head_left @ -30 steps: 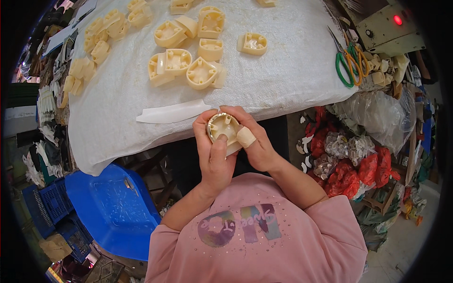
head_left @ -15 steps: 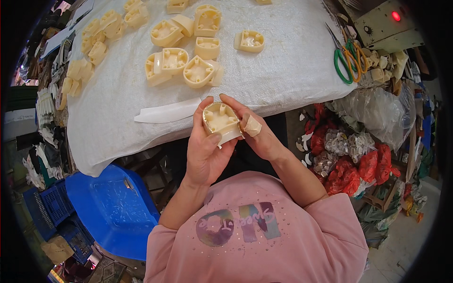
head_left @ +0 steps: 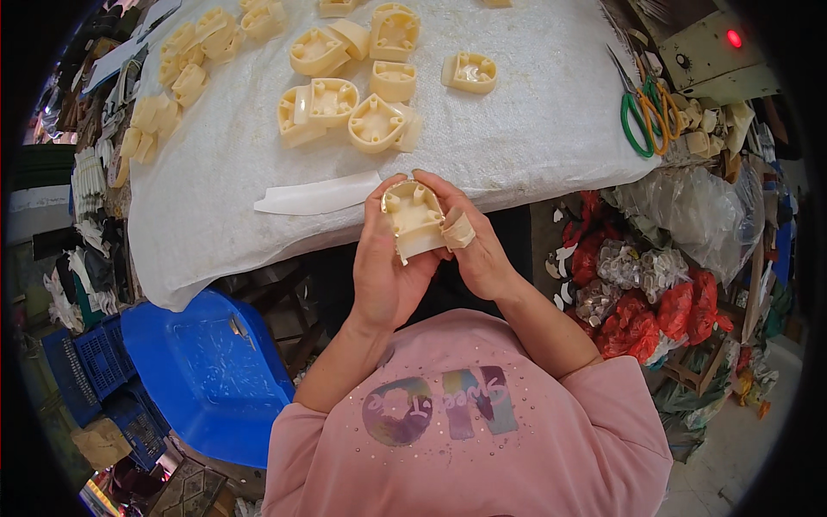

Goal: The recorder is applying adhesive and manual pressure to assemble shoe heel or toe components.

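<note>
Between my two hands is a cream plastic shoe heel point(head_left: 414, 208), D-shaped and hollow, its open side with small pegs facing up. My left hand point(head_left: 382, 274) grips its left side, fingers wrapped around it. Closed on the opposite side is my right hand point(head_left: 488, 258), which has a beige wrapping point(head_left: 459, 231) on its thumb. Fingers under the heel are partly hidden. Just beyond my left hand, a long white strip point(head_left: 317, 197) lies near the table's front edge. Farther back sit several similar heels point(head_left: 376, 125), some leaning on each other.
A white woven sheet point(head_left: 517, 129) covers the table. Green-handled scissors point(head_left: 636, 121) and an orange-handled pair point(head_left: 668, 116) lie at the right edge, beside a machine box point(head_left: 702, 56) with a red light. A blue plastic chair point(head_left: 207, 379) stands lower left; red bags point(head_left: 633, 327) lie right.
The heel has tilted in my hands, showing more of its flat front wall. My view has shifted slightly, moving the table things rightward in the picture. Both hands keep their hold.
</note>
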